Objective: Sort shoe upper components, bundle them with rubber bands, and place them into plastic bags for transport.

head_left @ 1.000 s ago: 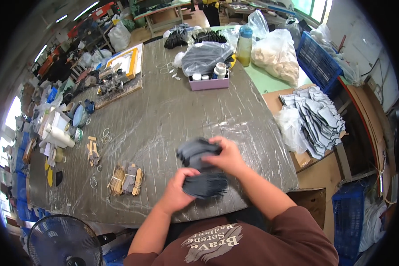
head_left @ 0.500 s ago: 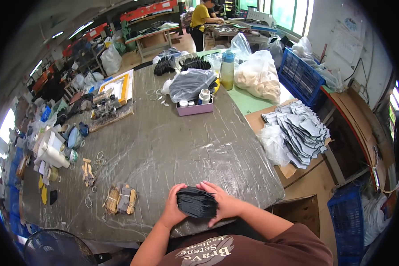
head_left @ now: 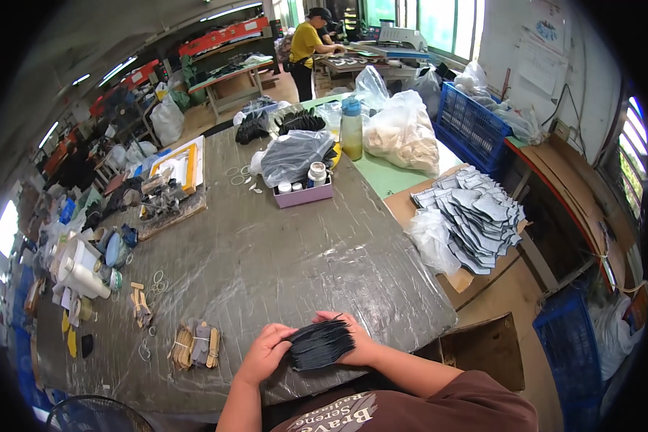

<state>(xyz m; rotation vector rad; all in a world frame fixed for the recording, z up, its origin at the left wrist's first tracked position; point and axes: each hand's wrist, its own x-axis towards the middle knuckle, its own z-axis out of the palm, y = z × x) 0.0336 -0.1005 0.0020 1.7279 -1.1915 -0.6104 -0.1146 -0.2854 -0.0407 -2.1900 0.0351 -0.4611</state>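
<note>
A thick stack of thin black pieces, perhaps fabric or leather, is between my hands at the near edge of the table. My left hand is closed on its left end, with thumb and fingers pinching at the edge. Wrapped round the right end is my right hand; its fingers show behind the stack and some are hidden by it. To the left of my left hand lie tied bundles of tan and grey strips. Another small tan bundle sits beyond them, beside several loose rubber bands.
The table carries a purple box of small jars, a bottle and a bag of beige pieces. Grey cut pieces are piled at the right. A fan stands at lower left. One person works far back.
The stack has tilted and fanned, so more of its layered edges show. My left hand has shifted slightly left and down, its fingers now at the stack's corner. The view has turned a little.
</note>
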